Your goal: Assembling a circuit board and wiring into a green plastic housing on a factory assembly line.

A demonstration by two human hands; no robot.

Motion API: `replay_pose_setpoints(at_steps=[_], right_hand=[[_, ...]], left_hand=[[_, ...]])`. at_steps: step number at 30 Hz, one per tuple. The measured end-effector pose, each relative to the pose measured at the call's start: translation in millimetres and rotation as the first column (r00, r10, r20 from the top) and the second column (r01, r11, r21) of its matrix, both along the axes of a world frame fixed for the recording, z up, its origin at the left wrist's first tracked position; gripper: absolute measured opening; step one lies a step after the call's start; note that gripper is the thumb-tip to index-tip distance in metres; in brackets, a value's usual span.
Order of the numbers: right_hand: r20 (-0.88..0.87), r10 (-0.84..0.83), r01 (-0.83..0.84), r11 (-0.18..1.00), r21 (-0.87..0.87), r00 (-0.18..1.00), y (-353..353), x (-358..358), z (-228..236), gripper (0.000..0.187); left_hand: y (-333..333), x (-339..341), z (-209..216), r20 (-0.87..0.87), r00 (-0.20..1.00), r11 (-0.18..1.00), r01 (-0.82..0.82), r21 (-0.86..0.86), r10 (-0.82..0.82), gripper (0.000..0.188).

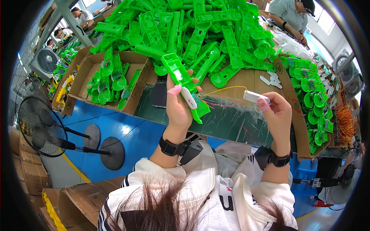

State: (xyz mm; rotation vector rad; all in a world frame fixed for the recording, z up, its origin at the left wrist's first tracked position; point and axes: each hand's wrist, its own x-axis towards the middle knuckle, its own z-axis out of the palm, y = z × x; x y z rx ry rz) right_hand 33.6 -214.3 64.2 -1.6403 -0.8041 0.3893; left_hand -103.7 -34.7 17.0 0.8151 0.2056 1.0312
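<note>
- Above the worktop's [227,125] near edge, the left hand [178,111] curls around a green housing [185,81] with a white insert [189,97]; the right hand [278,113] pinches a white block [252,96], thumb against fingers.
- Toward the left corner, a cardboard box [139,86] holds green parts; along the right edge, a carton [296,119] holds more.
- Markings on insert and carton are too small to read.
- A dark slab [159,94] is partly hidden behind the left hand.

Dark print [226,203] marks the pale shirt [208,204]; a cardboard box [291,103] bears a seemingly round symbol [280,69].
</note>
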Motion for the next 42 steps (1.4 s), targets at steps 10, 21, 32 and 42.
replay_pose_setpoints(at_steps=[10,21,32,42], right_hand=[[-0.279,0.552,-0.245,0.692,0.679,0.786,15,-8,-21,0.041],[-0.366,0.419,-0.099,0.758,0.644,0.831,23,-19,-13,0.023],[-0.138,0.398,-0.235,0.749,0.619,0.907,30,-32,-31,0.013],[0.084,0.508,-0.468,0.701,0.537,0.857,28,-29,-48,0.019]], left_hand=[[-3,3,-1,-0.181,0.983,0.955,0.07,0.288,-0.018,0.065],[-8,7,-10,-0.118,0.993,0.995,0.003,0.096,0.008,0.055],[-11,14,-21,-0.065,0.955,0.958,-0.288,0.0,0.288,0.061],[-2,10,-19,0.042,0.958,0.958,-0.282,-0.046,0.284,0.06]])
